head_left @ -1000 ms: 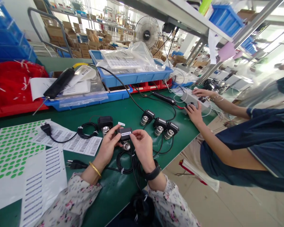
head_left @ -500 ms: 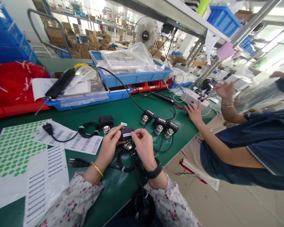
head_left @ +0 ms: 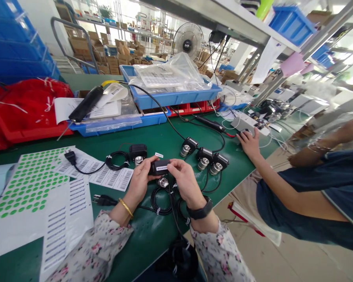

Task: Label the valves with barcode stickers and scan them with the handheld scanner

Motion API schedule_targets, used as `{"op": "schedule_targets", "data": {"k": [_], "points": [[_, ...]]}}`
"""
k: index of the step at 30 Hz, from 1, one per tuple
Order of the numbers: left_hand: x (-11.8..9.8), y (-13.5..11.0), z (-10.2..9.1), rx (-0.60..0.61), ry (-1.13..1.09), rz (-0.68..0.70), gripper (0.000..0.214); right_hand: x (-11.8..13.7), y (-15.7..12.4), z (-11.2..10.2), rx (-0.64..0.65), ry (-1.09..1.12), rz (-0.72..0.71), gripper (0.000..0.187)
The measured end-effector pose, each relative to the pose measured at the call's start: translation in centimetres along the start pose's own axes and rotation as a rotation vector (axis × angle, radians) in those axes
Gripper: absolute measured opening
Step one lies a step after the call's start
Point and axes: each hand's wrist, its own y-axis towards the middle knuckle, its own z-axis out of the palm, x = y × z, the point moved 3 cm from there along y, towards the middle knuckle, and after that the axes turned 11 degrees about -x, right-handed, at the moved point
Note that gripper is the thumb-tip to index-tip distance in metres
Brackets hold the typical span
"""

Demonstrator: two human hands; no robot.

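My left hand (head_left: 141,181) and my right hand (head_left: 184,181) both grip a small black device (head_left: 160,168) with a white label on top and a metal fitting (head_left: 164,182) below it. I hold it just above the green table (head_left: 111,137). Its coiled black cable (head_left: 161,200) lies under my hands. A second black device (head_left: 138,151) with a coiled cord (head_left: 117,160) sits just behind my left hand. A tiny white label (head_left: 159,155) lies beside it.
Three more black devices (head_left: 204,156) stand in a row to the right. A co-worker's hand (head_left: 250,142) rests at the table's right end. Barcode sheets (head_left: 106,176) and green-dot sticker sheets (head_left: 29,188) lie left. Blue trays (head_left: 170,96) and a red bin (head_left: 26,129) line the back.
The device has tilted so its labelled top faces me more. The co-worker's far hand lifted off the table and drew back to the right. My view shifted slightly.
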Motion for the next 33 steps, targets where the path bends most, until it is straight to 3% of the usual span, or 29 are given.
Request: {"op": "schedule_targets", "data": {"k": [16,33], "points": [[0.17,0.01,-0.07,0.013,0.061,0.027,0.036,-0.86,0.06,0.14,-0.055,-0.071,-0.061,0.015],[0.13,0.03,0.09,-0.016,0.125,0.023,0.044,-0.85,0.07,0.28,-0.074,-0.158,-0.1,0.013]]}}
